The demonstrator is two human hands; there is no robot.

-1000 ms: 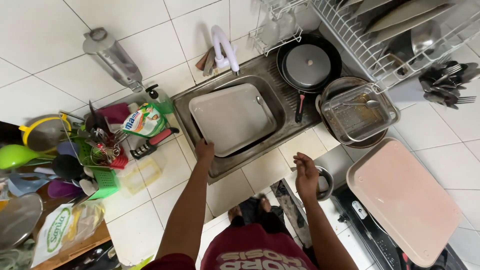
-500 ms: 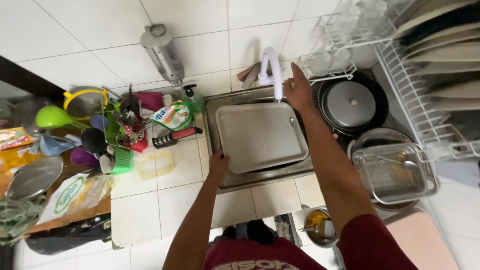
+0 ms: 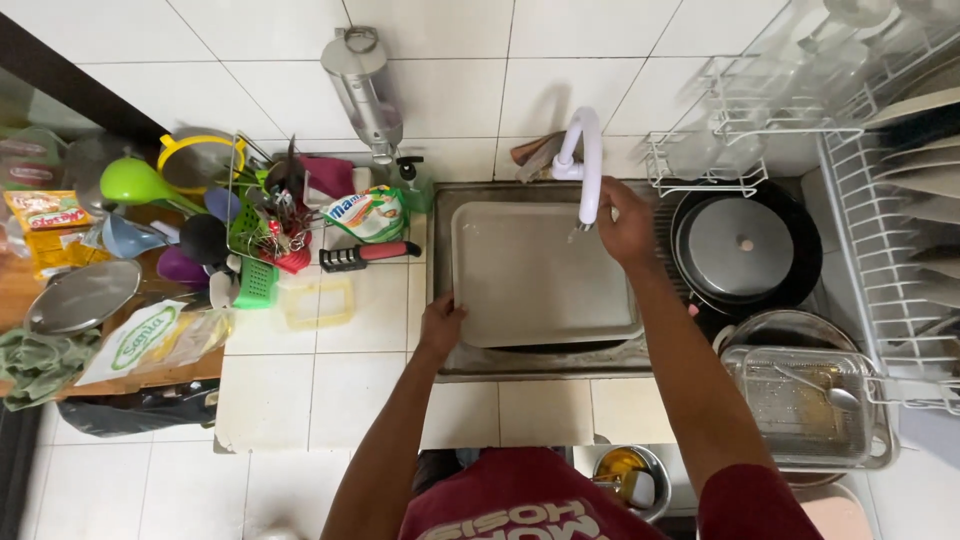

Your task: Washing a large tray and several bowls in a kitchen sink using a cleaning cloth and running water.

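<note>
While the left hand (image 3: 441,322) grips the near-left edge of the large rectangular grey metal tray (image 3: 540,272) lying flat in the steel sink (image 3: 443,205), long axis left-right, the right hand (image 3: 626,222) curls around the white curved faucet (image 3: 585,160) above its far-right part; white tiled counter (image 3: 340,350) surrounds both.

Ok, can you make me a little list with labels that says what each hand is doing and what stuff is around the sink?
left hand: grips the near left edge of the pale tray
right hand: at the spout end of the white tap
tray: lies across the metal sink
right of the sink: black pan with a grey lid, clear glass dish, white dish rack
left of the sink: knife with a red handle, green basket of utensils
</note>
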